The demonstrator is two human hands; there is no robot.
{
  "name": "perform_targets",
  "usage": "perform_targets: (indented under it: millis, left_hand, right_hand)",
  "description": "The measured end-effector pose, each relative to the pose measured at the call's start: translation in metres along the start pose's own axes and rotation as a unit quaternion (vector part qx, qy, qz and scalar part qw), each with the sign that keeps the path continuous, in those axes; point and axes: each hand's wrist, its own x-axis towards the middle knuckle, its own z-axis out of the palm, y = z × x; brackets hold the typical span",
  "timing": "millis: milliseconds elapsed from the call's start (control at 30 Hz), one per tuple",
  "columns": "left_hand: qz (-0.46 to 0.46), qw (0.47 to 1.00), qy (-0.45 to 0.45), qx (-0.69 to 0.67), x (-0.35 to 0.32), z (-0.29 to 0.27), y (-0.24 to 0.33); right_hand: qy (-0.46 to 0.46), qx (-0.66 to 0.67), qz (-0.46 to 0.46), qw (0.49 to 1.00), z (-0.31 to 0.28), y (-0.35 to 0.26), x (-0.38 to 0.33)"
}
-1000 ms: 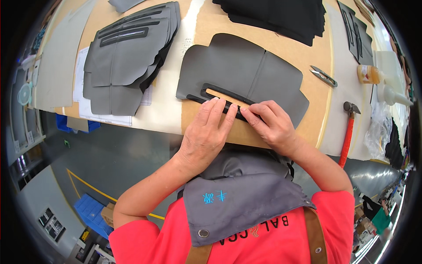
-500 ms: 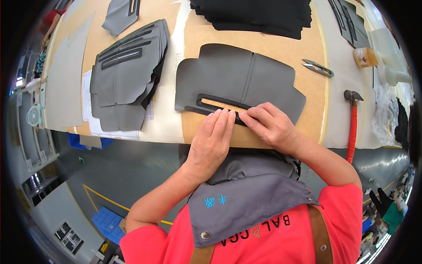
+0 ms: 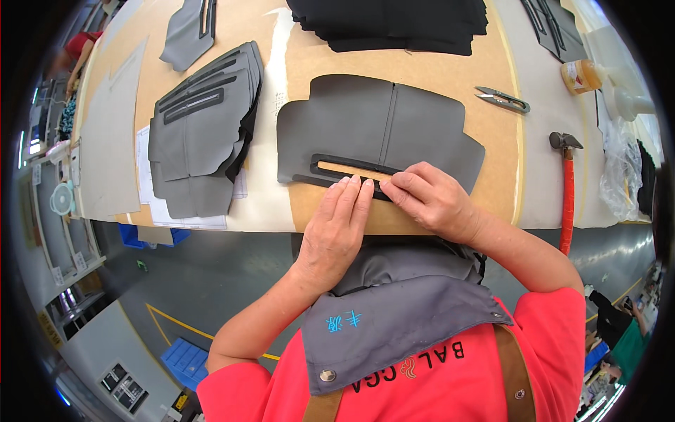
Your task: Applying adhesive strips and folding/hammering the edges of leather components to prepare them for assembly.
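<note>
A grey leather-like panel (image 3: 351,123) with a seam down it lies flat before me. Near its close edge is a long slot framed by a black band (image 3: 334,157), with brown table showing through. A black strip (image 3: 309,179) runs along that close edge. My left hand (image 3: 332,228) rests there with its fingers stretched out and lying flat, tips on the strip below the slot. Just right of those tips, the thumb and fingers of my right hand (image 3: 437,200) are pinched together on the strip; the exact pinch point is partly hidden.
Stacked grey panels (image 3: 190,148) lie to the left on printed paper. Black fabric pieces (image 3: 394,24) are piled at the back. Thread snips (image 3: 503,100), a red-handled hammer (image 3: 567,190), an orange-labelled jar (image 3: 582,76) and a clear plastic bag (image 3: 619,176) lie to the right.
The view has shifted slightly, so the table items sit a little differently in the picture. Both hands stay at the same part of the strip, and their grip looks unchanged.
</note>
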Motion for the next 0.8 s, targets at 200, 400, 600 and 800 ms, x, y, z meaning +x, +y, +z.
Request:
perform_targets:
  millis: [200,400,600,800]
  left_hand:
    - [-0.016,1.000,-0.015,-0.015,0.001,-0.002,0.002]
    - [-0.002,1.000,-0.005,0.014,-0.003,0.001,0.006]
    - [-0.024,0.999,-0.013,0.017,-0.002,0.001,0.014]
    - [-0.011,1.000,-0.020,0.005,0.003,-0.002,0.024]
  right_hand:
    - [-0.010,0.043,0.048,0.998,-0.004,-0.002,-0.002]
    - [-0.006,0.020,0.004,1.000,-0.006,0.000,-0.008]
    - [0.002,0.027,0.032,0.999,-0.008,0.001,-0.012]
    - [0.006,-0.009,-0.006,1.000,-0.013,0.000,-0.018]
